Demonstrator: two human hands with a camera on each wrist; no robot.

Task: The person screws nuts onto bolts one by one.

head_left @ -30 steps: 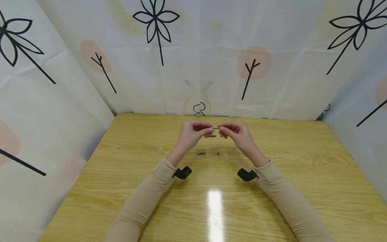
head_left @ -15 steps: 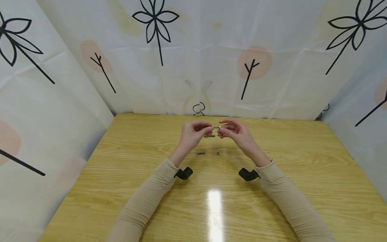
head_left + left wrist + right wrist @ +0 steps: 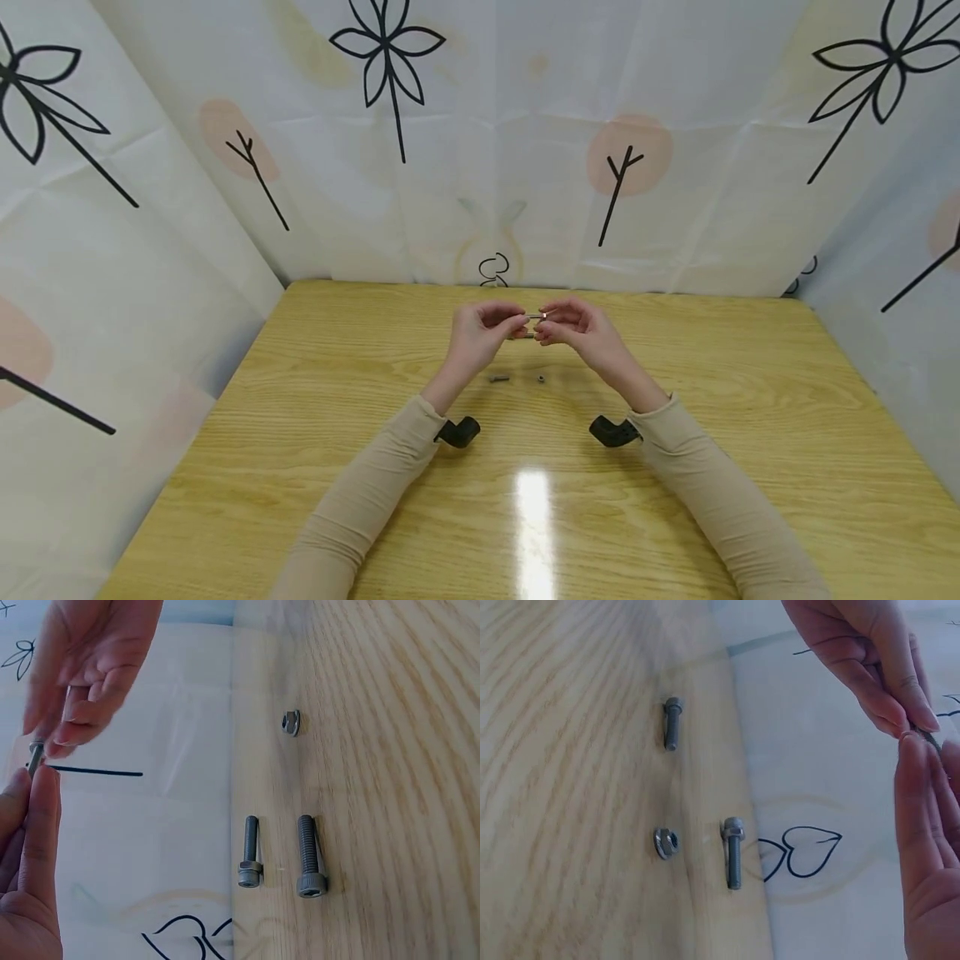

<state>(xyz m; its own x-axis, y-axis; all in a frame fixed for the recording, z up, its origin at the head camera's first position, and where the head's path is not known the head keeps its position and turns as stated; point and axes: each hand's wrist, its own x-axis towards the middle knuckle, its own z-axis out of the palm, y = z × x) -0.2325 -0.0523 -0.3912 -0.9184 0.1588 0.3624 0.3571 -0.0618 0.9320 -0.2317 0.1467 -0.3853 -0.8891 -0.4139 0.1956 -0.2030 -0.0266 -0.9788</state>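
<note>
From left grip (image 3: 474, 333), a bolt (image 3: 534, 316) protrudes.

In our left hand (image 3: 480, 333) is a grey bolt (image 3: 34, 760); below it, a grey nut (image 3: 292, 723) and yellow wood-grained table (image 3: 352, 350); beyond, a white curtain (image 3: 517, 83) with black flowers (image 3: 386, 43) and pink discs (image 3: 648, 171); behind, a beige sleeve (image 3: 367, 479).

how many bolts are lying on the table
2: the far bolt, with a nut on it, and the near bolt, left of the loose nut.

Long, creased beige sleeves (image 3: 371, 492), a bent black attachment (image 3: 459, 432) at each cuff (image 3: 423, 410).
</note>
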